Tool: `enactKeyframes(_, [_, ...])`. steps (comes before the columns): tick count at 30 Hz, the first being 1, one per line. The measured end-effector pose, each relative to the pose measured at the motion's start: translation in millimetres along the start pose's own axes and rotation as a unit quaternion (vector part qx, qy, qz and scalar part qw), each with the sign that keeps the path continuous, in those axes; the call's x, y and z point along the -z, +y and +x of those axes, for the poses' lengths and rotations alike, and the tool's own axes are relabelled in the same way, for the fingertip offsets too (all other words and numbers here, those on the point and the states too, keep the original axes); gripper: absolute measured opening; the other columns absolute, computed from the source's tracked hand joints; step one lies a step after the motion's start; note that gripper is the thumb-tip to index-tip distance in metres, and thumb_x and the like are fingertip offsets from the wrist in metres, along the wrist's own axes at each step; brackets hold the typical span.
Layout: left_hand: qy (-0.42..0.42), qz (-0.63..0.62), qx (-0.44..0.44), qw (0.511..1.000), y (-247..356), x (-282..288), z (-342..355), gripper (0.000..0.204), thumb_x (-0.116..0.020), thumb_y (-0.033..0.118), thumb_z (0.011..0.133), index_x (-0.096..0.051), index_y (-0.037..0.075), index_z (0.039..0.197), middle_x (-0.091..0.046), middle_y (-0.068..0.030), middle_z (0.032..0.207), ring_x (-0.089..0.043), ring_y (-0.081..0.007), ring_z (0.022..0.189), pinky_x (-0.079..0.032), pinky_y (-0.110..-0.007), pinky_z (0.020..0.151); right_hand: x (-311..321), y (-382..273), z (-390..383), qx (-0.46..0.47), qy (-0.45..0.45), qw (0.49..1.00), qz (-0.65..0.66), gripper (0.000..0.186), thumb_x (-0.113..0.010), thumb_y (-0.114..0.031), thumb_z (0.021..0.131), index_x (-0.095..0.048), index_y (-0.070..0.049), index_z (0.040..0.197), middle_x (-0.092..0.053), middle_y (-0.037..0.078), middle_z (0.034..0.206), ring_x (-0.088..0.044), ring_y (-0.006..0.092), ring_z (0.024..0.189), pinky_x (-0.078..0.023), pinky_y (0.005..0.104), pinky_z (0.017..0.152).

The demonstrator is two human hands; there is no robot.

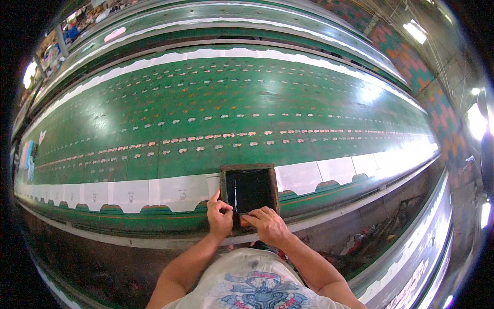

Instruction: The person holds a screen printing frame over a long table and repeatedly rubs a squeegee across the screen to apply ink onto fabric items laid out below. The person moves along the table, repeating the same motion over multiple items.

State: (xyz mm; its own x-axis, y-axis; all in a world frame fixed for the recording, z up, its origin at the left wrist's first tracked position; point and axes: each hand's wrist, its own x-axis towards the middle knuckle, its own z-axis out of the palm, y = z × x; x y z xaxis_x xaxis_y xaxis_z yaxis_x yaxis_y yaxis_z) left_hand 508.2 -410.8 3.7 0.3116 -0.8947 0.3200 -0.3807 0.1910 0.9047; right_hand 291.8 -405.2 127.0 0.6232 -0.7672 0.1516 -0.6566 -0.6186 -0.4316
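A screen printing frame (249, 167) with a wooden rim and dark ink inside lies over the row of white fabric pieces (298, 176) at the near edge of the long green table. My left hand (220, 218) is closed on the frame's left side near its lower corner, the index finger pointing up along the rim. Inside the frame's near end, my right hand (268, 225) grips a small squeegee (243, 220) with an orange-brown edge showing; most of it is hidden by my fingers. To the left, several fabric pieces (129, 193) bear small dark printed figures.
The green tabletop (206, 92) carries rows of small printed marks, with another white fabric strip (190, 55) along its far edge. Coloured cloths (28, 154) lie at the left end. Parallel tables (226, 11) stand beyond, and another strip-covered table (411, 273) is behind me at right.
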Motion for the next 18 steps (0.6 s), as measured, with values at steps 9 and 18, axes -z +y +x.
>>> enactKeyframes(9, [0.002,0.006,-0.039,0.999,35.0,-21.3,7.4,0.02,-0.077,-0.011,0.08,-0.069,0.008,0.08,-0.061,-0.032,0.162,-0.063,-0.0435,0.144,-0.045,-0.051,0.123,10.4,39.0,-30.2,-0.009,0.086,0.992,0.088,0.045,-0.084,-0.004,0.085,-0.081,-0.005,0.13,-0.077,0.014,0.129,-0.071,0.0367,0.12,-0.058,0.0493,0.105])
enactKeyframes(18, [0.005,-0.013,-0.058,0.998,70.4,-143.6,-11.3,0.022,-0.078,-0.011,0.083,-0.069,0.009,0.084,-0.058,-0.0289,0.165,-0.06,-0.042,0.147,-0.044,-0.051,0.125,59.0,134.2,-98.5,-0.011,0.128,0.986,0.106,0.045,-0.079,0.006,0.083,-0.081,-0.002,0.127,-0.077,0.016,0.13,-0.071,0.0382,0.121,-0.059,0.0498,0.105])
